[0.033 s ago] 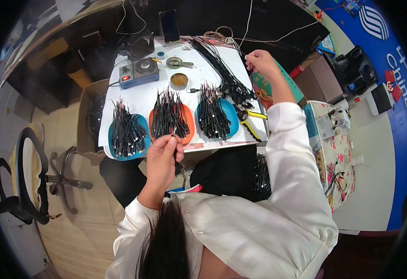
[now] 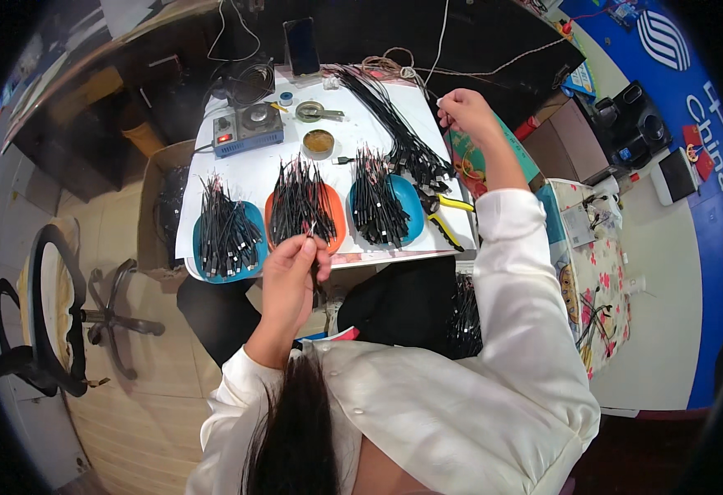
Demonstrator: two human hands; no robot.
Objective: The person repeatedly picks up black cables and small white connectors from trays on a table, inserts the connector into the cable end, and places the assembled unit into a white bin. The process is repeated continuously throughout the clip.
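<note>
My left hand (image 2: 294, 262) pinches a dark cable just in front of the orange tray (image 2: 338, 216), its thin wire ends poking up above the fingertips. Beyond the table's right edge, my right hand (image 2: 465, 110) is closed with its fingertips together; whatever they hold is too small to make out. Near it lies a long bundle of black cables (image 2: 390, 120) with plugs at the near end. Short black cables with bare reddish ends fill the orange tray, the left blue tray (image 2: 254, 262) and the right blue tray (image 2: 415, 216).
A solder pot (image 2: 250, 132) with a control box stands at the back left, beside a tin of amber paste (image 2: 318, 144). Yellow-handled pliers (image 2: 446, 216) rest near the right edge. A phone (image 2: 301, 48) leans at the back. More cables (image 2: 465, 318) hang below the table.
Both hands stay almost in place. My right hand has shifted very slightly to the right.
</note>
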